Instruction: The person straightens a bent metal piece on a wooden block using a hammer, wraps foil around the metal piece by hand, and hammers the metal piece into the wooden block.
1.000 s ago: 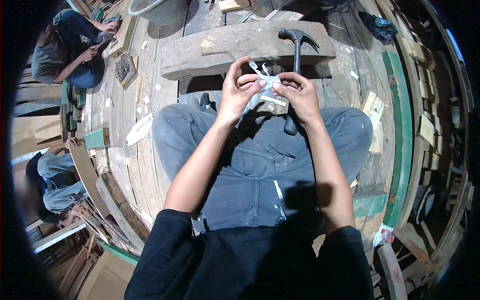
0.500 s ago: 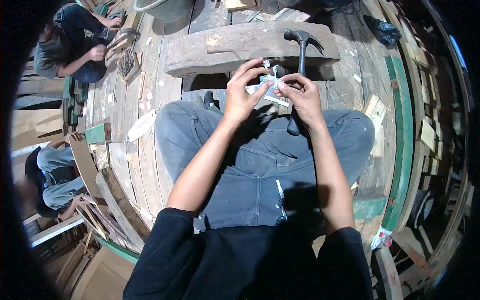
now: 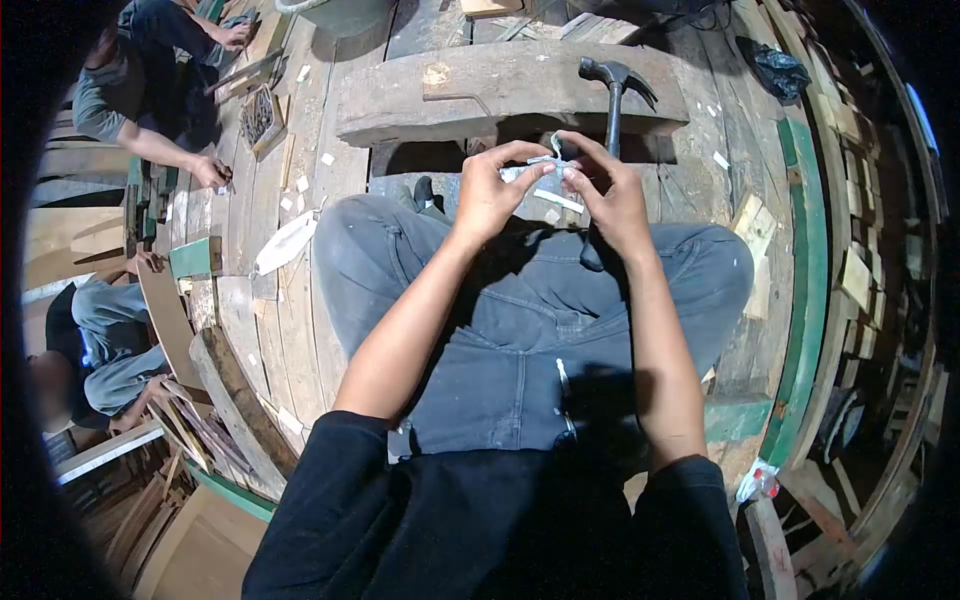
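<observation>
A small, thin white crumpled strip (image 3: 555, 158), paper or plastic, is pinched between my two hands above my crossed legs. My left hand (image 3: 490, 195) has thumb and forefinger closed on its left end. On the other side, my right hand (image 3: 610, 195) grips it with thumb and fingertips. Just beyond my right hand, a claw hammer (image 3: 614, 110) leans with its head on a thick wooden beam (image 3: 560, 85) and its handle running down behind that hand. A bent metal rod (image 3: 460, 97) rests on the beam. Beneath my hands lies a flat white strip (image 3: 558, 201).
Wooden floorboards (image 3: 310, 300) carry scattered white scraps. At upper left a person (image 3: 150, 100) sits beside a wooden box of small pieces (image 3: 262, 122); another person (image 3: 110, 340) sits lower left. A green-painted beam (image 3: 800, 290) runs along the right, and a bucket (image 3: 340, 12) stands at the back.
My left fingers, spread before, have drawn in to pinch the white strip. My right fingers have lifted slightly around it. The upper-left person's hand has moved down to the floor.
</observation>
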### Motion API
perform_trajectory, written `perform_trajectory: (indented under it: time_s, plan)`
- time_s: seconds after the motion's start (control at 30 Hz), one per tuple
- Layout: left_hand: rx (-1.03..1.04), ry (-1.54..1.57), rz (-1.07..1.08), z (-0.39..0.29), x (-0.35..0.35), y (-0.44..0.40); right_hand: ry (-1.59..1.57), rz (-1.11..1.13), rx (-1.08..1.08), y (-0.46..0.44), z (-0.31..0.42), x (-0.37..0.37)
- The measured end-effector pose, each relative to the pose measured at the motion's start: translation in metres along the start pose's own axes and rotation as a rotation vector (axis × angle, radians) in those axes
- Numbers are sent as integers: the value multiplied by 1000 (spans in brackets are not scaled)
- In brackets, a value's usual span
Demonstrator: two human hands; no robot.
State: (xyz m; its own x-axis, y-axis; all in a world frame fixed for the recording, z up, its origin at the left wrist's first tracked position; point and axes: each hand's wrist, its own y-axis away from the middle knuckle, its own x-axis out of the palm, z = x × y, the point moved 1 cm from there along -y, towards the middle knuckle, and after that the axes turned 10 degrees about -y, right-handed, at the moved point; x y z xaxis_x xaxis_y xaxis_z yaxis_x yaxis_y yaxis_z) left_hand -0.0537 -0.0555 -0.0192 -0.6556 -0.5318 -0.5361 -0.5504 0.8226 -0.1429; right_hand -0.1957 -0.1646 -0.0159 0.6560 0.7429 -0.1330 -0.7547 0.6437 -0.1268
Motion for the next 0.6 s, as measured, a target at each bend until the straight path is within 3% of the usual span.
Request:
perform_trajectory:
  time_s: [0.13, 0.27, 0.37, 0.6]
  plan:
    - [-42, 37, 46, 2, 0, -2, -18, -74, 17, 3, 12, 4]
    - [-41, 119, 77, 8, 1, -4, 116, 9, -38, 1, 12, 1]
    - [-153, 336, 88, 8, 4, -3, 144, 35, -67, 1, 3, -1]
    - [-55, 135, 65, 7, -1, -3, 78, 16, 25, 0, -8, -2]
